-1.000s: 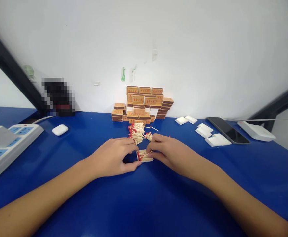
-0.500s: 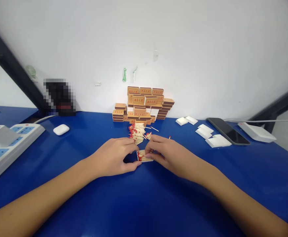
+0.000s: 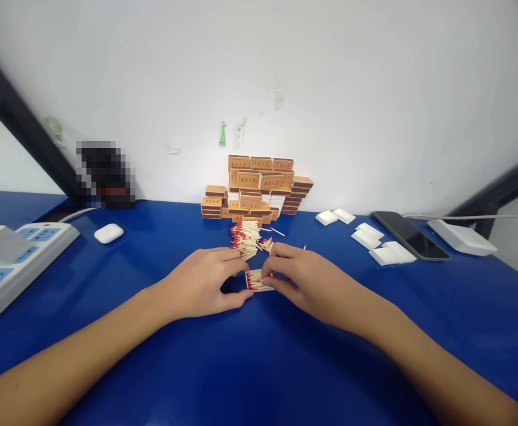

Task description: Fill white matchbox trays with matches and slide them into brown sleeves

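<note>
A small white matchbox tray (image 3: pixel 261 289) lies on the blue table, partly filled with red-tipped matches (image 3: pixel 255 280). My left hand (image 3: pixel 208 283) steadies its left end, thumb at the near corner and fingers at the far one. Over the tray's right half, my right hand (image 3: pixel 296 275) has thumb and fingertips pinched together on the matches; its fingers cover that part. Just beyond the tray sits a loose heap of matches (image 3: pixel 245 238), with a smaller cluster (image 3: pixel 267 244) to its right.
Orange-brown matchboxes (image 3: pixel 248 179) are stacked against the white wall. Several white trays (image 3: pixel 380 254) lie at the right, beside a phone (image 3: pixel 412 236) and a white device (image 3: pixel 463 238). A power strip (image 3: pixel 41 257) and a white earbud case (image 3: pixel 108 233) are on the left.
My right fingertips have shifted very slightly over the tray, showing a little more of the matches. My left hand stays at the tray's end.
</note>
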Demonstrator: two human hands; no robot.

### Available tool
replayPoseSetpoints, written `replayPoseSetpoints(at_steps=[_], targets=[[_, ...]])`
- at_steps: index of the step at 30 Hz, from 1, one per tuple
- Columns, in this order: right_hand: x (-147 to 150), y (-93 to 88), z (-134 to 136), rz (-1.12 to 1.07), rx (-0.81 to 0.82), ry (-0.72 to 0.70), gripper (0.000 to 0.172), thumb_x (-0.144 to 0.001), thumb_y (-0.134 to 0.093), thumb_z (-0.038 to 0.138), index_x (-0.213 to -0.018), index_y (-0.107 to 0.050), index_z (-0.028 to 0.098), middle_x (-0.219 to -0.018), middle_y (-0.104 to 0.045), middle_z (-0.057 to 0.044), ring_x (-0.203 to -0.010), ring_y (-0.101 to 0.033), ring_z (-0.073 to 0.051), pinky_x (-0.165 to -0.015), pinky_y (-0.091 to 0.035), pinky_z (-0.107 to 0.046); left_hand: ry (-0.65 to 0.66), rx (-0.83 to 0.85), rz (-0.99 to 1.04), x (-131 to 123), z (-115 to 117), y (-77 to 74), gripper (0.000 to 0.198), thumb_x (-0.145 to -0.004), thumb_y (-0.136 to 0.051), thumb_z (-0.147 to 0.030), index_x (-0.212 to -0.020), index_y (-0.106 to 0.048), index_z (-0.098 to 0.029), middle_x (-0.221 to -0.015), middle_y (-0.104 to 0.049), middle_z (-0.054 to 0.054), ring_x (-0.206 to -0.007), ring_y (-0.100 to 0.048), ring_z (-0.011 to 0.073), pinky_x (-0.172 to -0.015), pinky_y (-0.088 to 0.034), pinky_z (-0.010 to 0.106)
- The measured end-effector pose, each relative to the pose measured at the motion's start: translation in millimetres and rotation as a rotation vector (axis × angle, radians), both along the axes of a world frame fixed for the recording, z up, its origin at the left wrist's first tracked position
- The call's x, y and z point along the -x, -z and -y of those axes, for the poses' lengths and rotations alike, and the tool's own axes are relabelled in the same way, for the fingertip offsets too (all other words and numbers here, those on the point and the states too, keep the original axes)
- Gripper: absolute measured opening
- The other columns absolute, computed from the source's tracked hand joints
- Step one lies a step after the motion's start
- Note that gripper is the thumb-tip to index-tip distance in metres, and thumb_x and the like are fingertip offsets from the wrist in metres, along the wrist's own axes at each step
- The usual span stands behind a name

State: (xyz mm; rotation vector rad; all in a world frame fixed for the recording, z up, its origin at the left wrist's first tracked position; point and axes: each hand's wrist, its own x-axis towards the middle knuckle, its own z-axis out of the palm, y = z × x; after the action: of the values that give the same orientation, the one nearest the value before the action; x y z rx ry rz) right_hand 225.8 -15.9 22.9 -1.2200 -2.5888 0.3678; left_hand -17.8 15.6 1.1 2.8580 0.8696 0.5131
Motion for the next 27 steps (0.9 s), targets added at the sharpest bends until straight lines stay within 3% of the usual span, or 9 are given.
replayPoseSetpoints(at_steps=[7, 15, 27], targets=[[7, 2.2, -1, -0.055, 0.053, -0.010, 0.017, -0.105, -0.056, 0.020, -0.098, -0.071, 0.019, -0.102, -0.066, -0.007, -0.089, -0.063, -0.019, -0.076, -0.046, -0.032, -0.001, 0.007, 0.008, 0, -1, 0.1, 0.020, -0.096, -0.064, -0.037, -0.095, -0.069, -0.018, -0.089, -0.070, 0.003, -0.083, -0.067, 0.0199, -0.071, -0.051, 0.033], [-7, 0.2, -3, 0.000, 0.092, 0.006, 0.013, -0.101, -0.058, 0.016, -0.093, -0.067, 0.021, -0.100, -0.066, -0.004, -0.085, -0.061, -0.017, -0.071, -0.042, -0.031, -0.001, 0.005, 0.000, 1, 0, -0.6, 0.021, -0.095, -0.066, -0.039, -0.100, -0.071, -0.019, -0.088, -0.069, 0.001, -0.079, -0.066, 0.0181, -0.068, -0.051, 0.032], [-4, 3.3, -3, 0.052, 0.122, 0.030, 0.014, -0.104, -0.052, 0.019, -0.091, -0.058, 0.020, -0.096, -0.065, -0.004, -0.081, -0.059, -0.018, -0.070, -0.041, -0.030, 0.004, 0.024, 0.000, 1, 0, -0.5, 0.024, -0.096, -0.065, -0.039, -0.102, -0.073, -0.017, -0.088, -0.069, 0.002, -0.080, -0.065, 0.0186, -0.069, -0.050, 0.032]])
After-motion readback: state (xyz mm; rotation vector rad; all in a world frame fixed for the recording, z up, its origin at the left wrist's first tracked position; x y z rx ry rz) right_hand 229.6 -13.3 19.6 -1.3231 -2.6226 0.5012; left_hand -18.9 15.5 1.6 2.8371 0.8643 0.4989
